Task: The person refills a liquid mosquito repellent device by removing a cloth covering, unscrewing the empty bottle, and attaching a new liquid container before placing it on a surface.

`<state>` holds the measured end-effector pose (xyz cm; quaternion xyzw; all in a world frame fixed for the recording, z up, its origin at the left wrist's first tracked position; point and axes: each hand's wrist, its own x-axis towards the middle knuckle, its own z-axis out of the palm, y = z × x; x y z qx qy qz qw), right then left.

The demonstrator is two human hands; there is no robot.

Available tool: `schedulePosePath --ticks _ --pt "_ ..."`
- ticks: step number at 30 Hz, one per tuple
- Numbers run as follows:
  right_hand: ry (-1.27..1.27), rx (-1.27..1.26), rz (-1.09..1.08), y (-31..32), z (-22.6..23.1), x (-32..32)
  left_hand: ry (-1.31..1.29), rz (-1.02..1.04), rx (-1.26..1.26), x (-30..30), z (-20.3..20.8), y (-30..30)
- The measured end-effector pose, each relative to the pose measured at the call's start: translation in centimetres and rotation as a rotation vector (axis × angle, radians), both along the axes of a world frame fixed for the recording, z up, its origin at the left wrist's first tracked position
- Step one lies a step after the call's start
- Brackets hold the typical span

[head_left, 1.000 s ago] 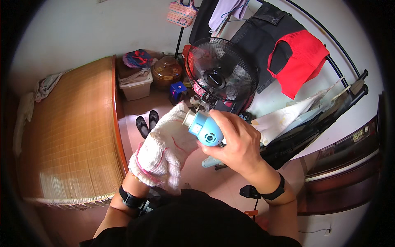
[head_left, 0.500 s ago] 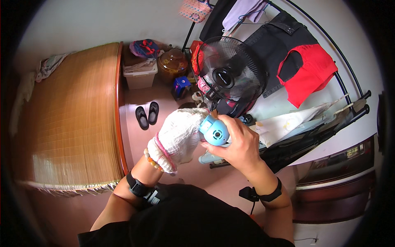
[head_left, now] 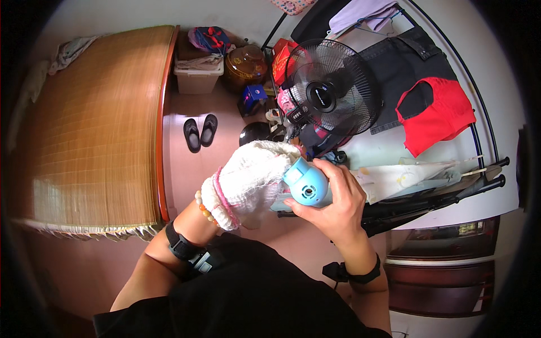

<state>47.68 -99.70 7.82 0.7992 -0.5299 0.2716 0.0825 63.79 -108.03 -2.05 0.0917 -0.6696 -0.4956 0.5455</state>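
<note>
My left hand is covered by a white knitted piece (head_left: pixel 251 174) with a pink band near the wrist, so its fingers are hidden. A beaded bracelet (head_left: pixel 203 209) shows just below the knit. My right hand (head_left: pixel 341 205) grips a light-blue fabric shaver (head_left: pixel 308 185), thumb on the near side and fingers over the far side. The rounded end of the shaver, with slots and a round hole, points up toward me. Its other end lies against the right edge of the knit; whether the two are pressed together I cannot tell.
A bed with a woven mat (head_left: pixel 96 135) fills the left. Black slippers (head_left: pixel 200 133) lie on the pink floor. Ahead stand a white bin (head_left: pixel 197 79), a brown jar (head_left: pixel 246 66) and a black fan (head_left: pixel 332 90). A clothes rack with a red garment (head_left: pixel 439 115) is at right.
The view has shifted, so the room sits differently in the picture. Both hands are still together, with the shaver held at the knit and slightly more to the right.
</note>
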Motion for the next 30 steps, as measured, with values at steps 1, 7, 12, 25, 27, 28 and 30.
schedulePosePath --ticks 1,7,12,25,27,28,30 --pt "-0.01 -0.005 0.009 -0.1 0.0 0.1 0.024 -0.064 0.069 0.2 0.0 0.1" --pt "0.008 0.04 -0.021 -0.3 -0.5 0.5 -0.032 -0.151 0.531 0.8 -0.2 0.5" --pt "-0.038 0.064 -0.002 -0.7 -0.7 0.9 -0.157 0.026 -0.071 1.9 -1.4 -0.2" --pt "-0.816 0.552 -0.019 -0.2 -2.3 0.3 -0.153 -0.258 0.177 3.9 -0.8 -0.2" --pt "-0.827 0.557 -0.024 0.0 -3.2 0.1 -0.06 -0.382 0.445 4.2 0.0 0.1" --pt "-0.889 0.554 0.003 0.1 -3.6 0.2 0.001 -0.471 0.618 4.4 0.4 0.5" --pt "-0.957 0.544 0.022 0.4 -3.8 0.7 0.218 -0.615 0.924 4.5 1.0 1.4"
